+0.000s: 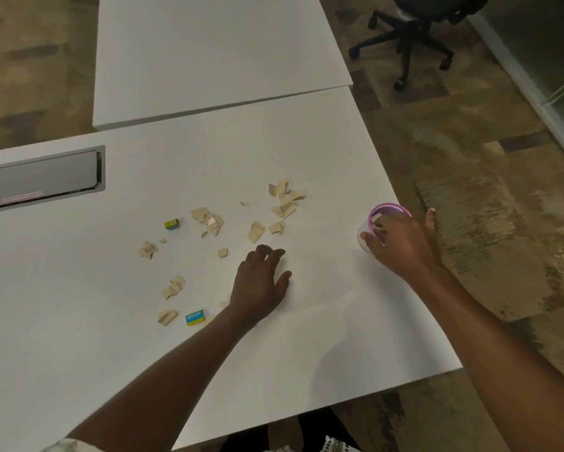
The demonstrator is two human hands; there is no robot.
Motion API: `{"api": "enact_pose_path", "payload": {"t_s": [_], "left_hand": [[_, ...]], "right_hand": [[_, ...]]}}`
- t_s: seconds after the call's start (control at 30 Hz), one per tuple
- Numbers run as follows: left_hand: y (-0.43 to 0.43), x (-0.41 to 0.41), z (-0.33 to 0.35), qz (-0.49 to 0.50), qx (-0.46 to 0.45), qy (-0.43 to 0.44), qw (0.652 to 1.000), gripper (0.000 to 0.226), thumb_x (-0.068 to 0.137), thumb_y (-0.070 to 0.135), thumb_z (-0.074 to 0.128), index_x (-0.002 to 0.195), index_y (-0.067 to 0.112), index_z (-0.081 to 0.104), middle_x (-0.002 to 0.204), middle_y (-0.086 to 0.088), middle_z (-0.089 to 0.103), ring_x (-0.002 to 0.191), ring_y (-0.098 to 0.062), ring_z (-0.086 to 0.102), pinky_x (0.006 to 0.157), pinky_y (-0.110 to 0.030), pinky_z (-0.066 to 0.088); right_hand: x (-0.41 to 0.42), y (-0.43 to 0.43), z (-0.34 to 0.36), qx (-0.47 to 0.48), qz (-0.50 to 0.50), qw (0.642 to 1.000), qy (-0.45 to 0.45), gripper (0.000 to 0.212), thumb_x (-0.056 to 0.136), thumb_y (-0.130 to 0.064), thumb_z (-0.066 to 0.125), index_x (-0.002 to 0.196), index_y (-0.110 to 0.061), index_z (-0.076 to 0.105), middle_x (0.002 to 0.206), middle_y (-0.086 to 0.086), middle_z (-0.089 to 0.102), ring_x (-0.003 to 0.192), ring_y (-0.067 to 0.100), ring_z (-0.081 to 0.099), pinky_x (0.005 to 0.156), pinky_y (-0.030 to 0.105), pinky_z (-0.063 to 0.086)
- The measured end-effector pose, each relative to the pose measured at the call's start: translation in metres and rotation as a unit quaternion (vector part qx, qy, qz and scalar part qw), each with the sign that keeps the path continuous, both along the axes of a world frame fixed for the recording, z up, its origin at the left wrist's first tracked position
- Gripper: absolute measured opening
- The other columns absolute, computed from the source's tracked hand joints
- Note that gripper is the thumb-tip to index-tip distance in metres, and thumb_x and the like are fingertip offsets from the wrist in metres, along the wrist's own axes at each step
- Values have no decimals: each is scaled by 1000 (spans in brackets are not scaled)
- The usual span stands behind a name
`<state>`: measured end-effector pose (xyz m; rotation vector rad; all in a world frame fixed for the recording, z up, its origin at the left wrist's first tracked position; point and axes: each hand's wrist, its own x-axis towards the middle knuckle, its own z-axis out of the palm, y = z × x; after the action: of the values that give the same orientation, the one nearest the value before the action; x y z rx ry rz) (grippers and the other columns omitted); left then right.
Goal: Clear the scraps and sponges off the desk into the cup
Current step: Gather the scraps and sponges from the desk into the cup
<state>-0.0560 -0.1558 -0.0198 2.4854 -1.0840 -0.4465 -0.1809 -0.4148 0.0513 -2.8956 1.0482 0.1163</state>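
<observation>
Carpeted office; a white desk (pixel 306 337) in front. Tan paper scraps (pixel 284 203) lie scattered mid-desk, with two small blue-and-yellow blocks (pixel 195 317) among them. The scraps are judged light, thin and flimsy, best pinched at an edge or swept together. The pink-rimmed cup (pixel 391 208) stands near the desk's right edge, apart from the scatter. The left hand (pixel 261 285) rests just beside the nearest scraps, fingers loosely curled, nothing seen in it. The right hand (pixel 401 243) covers the cup's mouth; whether it holds anything cannot be told.

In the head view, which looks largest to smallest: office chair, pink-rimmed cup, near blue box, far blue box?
office chair
pink-rimmed cup
near blue box
far blue box
Distance may explain the boxes' difference.
</observation>
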Motion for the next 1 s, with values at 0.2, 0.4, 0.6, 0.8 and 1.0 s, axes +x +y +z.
{"api": "enact_pose_path", "payload": {"t_s": [0.2, 0.4, 0.6, 0.8, 1.0], "left_hand": [[31, 7, 0, 24, 1, 8, 1000, 49, 95, 40, 61, 139, 19, 56, 132, -6, 55, 113, -27, 57, 91, -39, 48], [76, 15, -7, 57, 12, 16, 998, 52, 92, 45, 53, 136, 18, 59, 129, -7, 57, 111, -30, 58, 90, -40, 48], [137, 20, -21, 113, 27, -3, 993, 67, 96, 56, 39, 148, 14, 44, 151, -13, 46, 138, -32, 45, 110, -46, 41], [192, 14, -33, 188, 32, -7, 982, 81, 98, 58, 31, 161, 11, 13, 170, -11, 5, 156, -29, 4, 125, -44, 12], [218, -6, -52, 182, 33, 44, 982, 81, 98, 58, 23, 161, 16, -6, 169, -2, -15, 156, -20, -13, 127, -44, 6]], "right_hand": [[5, 23, 5, 7, 61, 979, -194, 28, 89, -37, 58, 98, -14, 72, 97, 4, 72, 92, 26, 67, 104, 44, 39], [7, 93, -38, 165, 68, 971, -158, 41, 88, -33, 68, 123, -11, 64, 125, 8, 64, 113, 28, 62, 92, 37, 52], [9, 139, -80, 246, -69, 966, 33, 83, 95, -51, 52, 157, -10, 13, 165, 15, 0, 152, 30, 2, 116, 45, 26], [17, 199, -95, 228, -36, 973, 23, 85, 98, -51, 44, 157, -6, 4, 163, 21, -13, 151, 34, -8, 120, 45, 23], [29, 255, -92, 255, 59, 965, 8, 82, 94, -34, 53, 156, -2, 9, 162, 23, -10, 151, 37, -6, 121, 43, 23]]}}
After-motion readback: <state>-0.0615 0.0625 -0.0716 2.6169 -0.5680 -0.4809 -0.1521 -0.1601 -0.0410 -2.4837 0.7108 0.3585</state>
